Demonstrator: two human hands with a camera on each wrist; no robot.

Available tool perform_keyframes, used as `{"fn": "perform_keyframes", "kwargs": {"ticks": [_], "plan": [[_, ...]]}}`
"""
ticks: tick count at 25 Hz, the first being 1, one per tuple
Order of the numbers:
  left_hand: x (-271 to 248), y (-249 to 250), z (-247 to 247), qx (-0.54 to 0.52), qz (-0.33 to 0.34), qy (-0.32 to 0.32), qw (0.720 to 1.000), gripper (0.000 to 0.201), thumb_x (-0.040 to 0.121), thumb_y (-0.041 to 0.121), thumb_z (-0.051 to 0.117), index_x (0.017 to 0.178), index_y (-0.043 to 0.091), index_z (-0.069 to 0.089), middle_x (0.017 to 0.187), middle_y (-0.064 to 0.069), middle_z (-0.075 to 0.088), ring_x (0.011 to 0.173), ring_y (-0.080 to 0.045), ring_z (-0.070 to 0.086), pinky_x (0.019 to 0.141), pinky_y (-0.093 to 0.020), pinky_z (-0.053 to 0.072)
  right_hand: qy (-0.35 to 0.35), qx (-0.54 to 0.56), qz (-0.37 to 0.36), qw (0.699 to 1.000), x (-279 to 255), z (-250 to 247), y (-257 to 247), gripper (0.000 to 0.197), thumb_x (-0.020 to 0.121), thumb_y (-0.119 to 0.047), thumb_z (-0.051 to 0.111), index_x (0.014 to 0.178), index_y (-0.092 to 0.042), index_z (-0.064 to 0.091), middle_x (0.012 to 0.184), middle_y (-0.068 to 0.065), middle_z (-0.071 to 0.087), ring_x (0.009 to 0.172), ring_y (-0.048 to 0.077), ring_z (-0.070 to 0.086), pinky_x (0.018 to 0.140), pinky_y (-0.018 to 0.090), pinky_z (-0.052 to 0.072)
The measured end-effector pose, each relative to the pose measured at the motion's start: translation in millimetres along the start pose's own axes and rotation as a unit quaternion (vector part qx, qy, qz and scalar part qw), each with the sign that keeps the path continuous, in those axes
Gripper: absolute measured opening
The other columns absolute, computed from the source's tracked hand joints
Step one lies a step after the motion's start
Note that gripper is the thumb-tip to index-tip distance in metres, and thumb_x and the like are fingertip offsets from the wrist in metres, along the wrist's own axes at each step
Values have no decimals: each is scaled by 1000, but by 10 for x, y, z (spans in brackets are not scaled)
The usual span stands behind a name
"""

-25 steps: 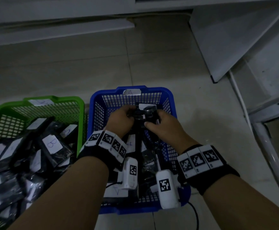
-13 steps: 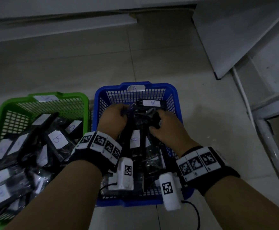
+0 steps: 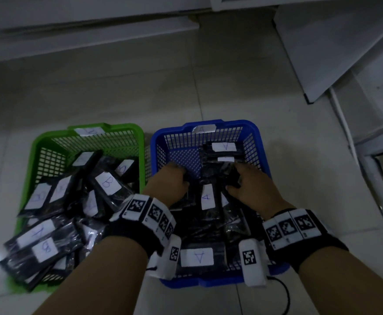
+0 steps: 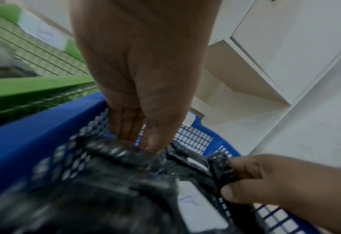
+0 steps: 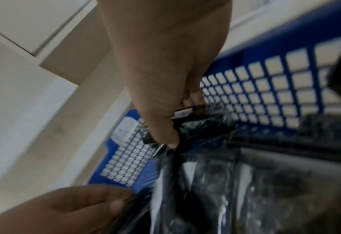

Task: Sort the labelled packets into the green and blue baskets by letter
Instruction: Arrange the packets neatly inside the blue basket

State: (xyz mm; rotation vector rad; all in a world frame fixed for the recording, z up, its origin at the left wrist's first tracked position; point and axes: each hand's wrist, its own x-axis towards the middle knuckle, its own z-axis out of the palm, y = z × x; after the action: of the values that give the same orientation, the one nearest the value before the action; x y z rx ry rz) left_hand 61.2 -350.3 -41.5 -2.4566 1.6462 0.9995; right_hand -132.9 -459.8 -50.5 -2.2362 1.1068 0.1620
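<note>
Both hands reach into the blue basket [image 3: 261, 142], which holds black packets with white labels marked A. My left hand [image 3: 174, 178] grips the left edge of a bundle of black packets [image 3: 211, 185]; its fingers [image 4: 125, 126] curl under that edge by the basket's left wall. My right hand [image 3: 247, 180] pinches the right edge of the same bundle, thumb [image 5: 165, 136] on top. One A label [image 3: 207, 197] faces up between the hands. Another A packet [image 3: 224, 147] lies at the far wall. The green basket [image 3: 40, 146] on the left holds packets marked B [image 3: 107, 183].
Both baskets stand side by side on a pale tiled floor [image 3: 140, 87]. White panels and a cabinet base [image 3: 322, 53] lean at the far right. A black cable [image 3: 283, 292] trails near the blue basket's front right corner. Green basket packets spill over its near rim.
Both hands have drawn back toward me inside the blue basket with the bundle, uncovering the A packet at the far wall. The camera view has tilted, showing more of both baskets.
</note>
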Motion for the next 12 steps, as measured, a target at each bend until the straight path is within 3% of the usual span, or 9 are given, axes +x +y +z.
{"fn": "perform_keyframes", "kwargs": {"ticks": [2, 5, 9, 12], "plan": [[-37, 18, 17, -10, -9, 16, 1000, 38, 92, 24, 52, 127, 8, 52, 126, -11, 47, 114, -28, 50, 92, -35, 43, 13, 7, -17, 1000, -1, 35, 32, 48, 83, -34, 64, 127, -18, 50, 117, 3, 58, 105, 22, 56, 81, 28, 47], [-54, 75, 4, -4, -35, 12, 999, 42, 94, 26, 50, 131, 8, 49, 135, -10, 43, 120, -26, 48, 98, -36, 42, -8, 23, -31, 999, 10, 19, 64, 53, 83, -37, 63, 130, -17, 47, 123, 4, 55, 111, 23, 55, 90, 36, 49], [-91, 227, -30, 99, -106, 6, 989, 42, 94, 40, 43, 131, 18, 48, 123, -11, 52, 110, -31, 55, 90, -41, 45, -40, 18, -45, 998, 22, -41, 58, 54, 84, -37, 64, 131, -15, 47, 126, 5, 54, 114, 24, 53, 93, 38, 48], [-153, 271, -6, 199, -114, 29, 973, 46, 92, 52, 37, 130, 28, 47, 118, -9, 61, 113, -29, 53, 102, -43, 31, -28, 42, -68, 996, 20, -15, 42, 50, 83, -33, 67, 127, -15, 51, 114, 2, 55, 105, 22, 55, 83, 30, 48]]}}
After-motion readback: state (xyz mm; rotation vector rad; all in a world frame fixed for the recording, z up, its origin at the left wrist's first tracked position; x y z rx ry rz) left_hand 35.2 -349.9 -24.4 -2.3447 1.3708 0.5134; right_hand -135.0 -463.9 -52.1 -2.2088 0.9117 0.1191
